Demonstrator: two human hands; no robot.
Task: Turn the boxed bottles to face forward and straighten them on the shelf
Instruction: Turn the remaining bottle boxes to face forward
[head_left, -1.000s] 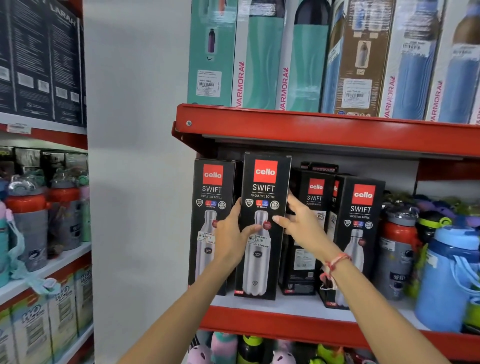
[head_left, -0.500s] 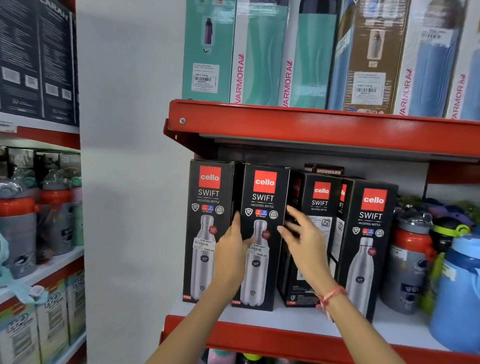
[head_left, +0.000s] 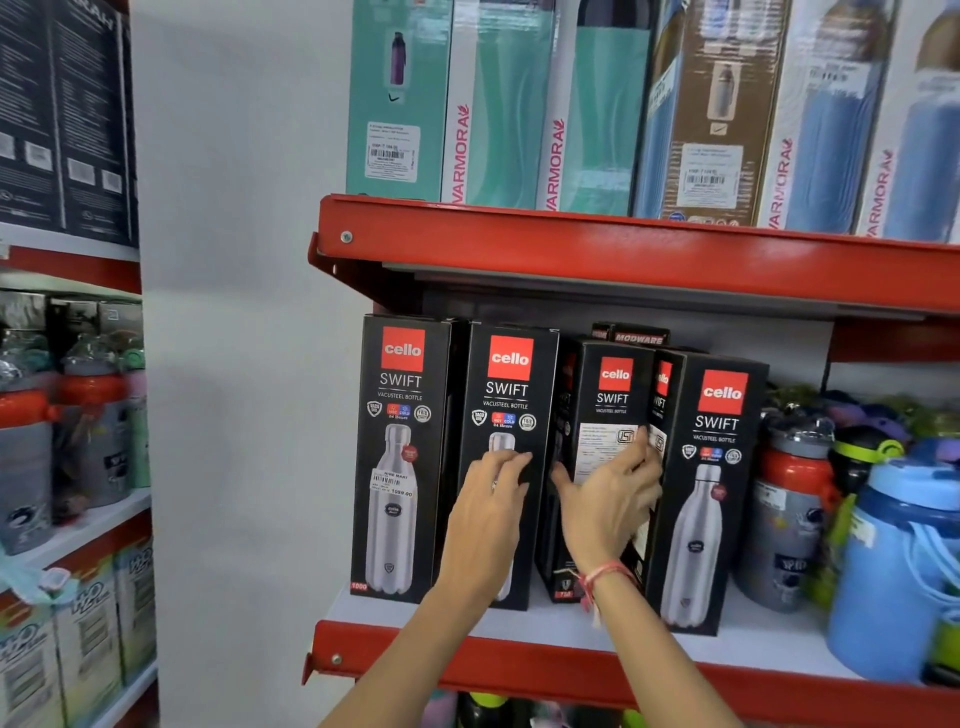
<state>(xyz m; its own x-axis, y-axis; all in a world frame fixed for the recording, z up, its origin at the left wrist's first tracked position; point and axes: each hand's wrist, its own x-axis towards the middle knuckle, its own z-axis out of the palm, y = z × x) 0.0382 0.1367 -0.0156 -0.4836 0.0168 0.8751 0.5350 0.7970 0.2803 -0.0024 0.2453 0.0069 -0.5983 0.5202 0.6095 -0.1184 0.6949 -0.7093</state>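
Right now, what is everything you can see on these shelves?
Cello boxes: four clearly visible, black, middle red shelf; one turned to show its text side.
Modware box: one, black, behind them.
Varmora boxes: several, teal, brown, blue, top shelf.
Loose bottles: several, grey with red, right of the Cello boxes.
Blue jug: one, far right.
Dark boxes: several, upper left.
Left bottles: several, grey with red, left rack.
Left hand: flat on the second Cello box.
Right hand: on the turned box.

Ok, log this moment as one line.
left hand: flat on second Cello box | right hand: gripping third Cello box | third box: label side showing, not front
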